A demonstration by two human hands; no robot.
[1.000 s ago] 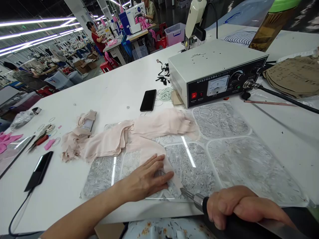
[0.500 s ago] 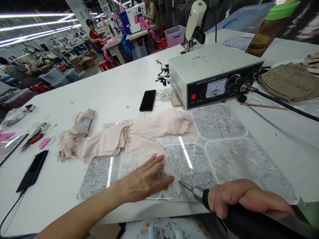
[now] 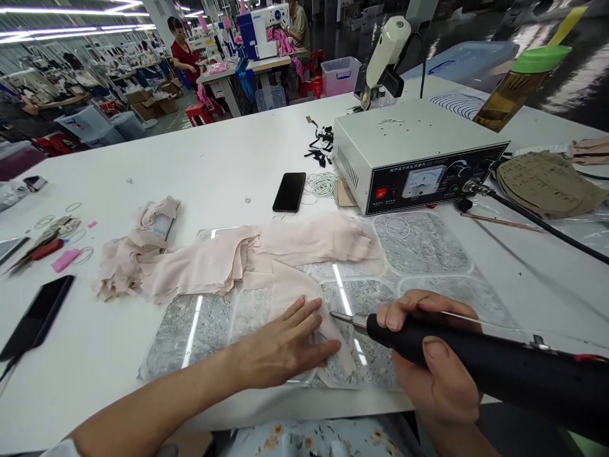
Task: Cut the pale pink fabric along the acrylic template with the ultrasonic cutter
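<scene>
My left hand [image 3: 290, 343] lies flat with its fingers stretched over a thin pale pink fabric piece [image 3: 297, 285], pressing it on the clear-topped grey mat [image 3: 356, 298]. My right hand [image 3: 432, 355] is wrapped round a black ultrasonic cutter [image 3: 409, 333] with a pointed metal tip. That tip is at the right edge of the fabric, just right of my left fingertips; whether it touches cannot be made out. Behind my hands lie layered pink fabric strips [image 3: 314, 238], and a crumpled pink fabric bundle [image 3: 126, 260] sits to the left.
A control box [image 3: 419, 146] with dial and cable stands at the back right. Phones [image 3: 289, 192] lie behind and at the left. Left are snips [image 3: 47, 249]; right are a bottle [image 3: 518, 86] and brown paper patterns [image 3: 552, 184]. Two people work at sewing machines beyond.
My right hand has raised and turned the cutter; its tip has moved up along the fabric's edge, and more of its body shows. My left hand stays on the fabric. The view has shifted slightly.
</scene>
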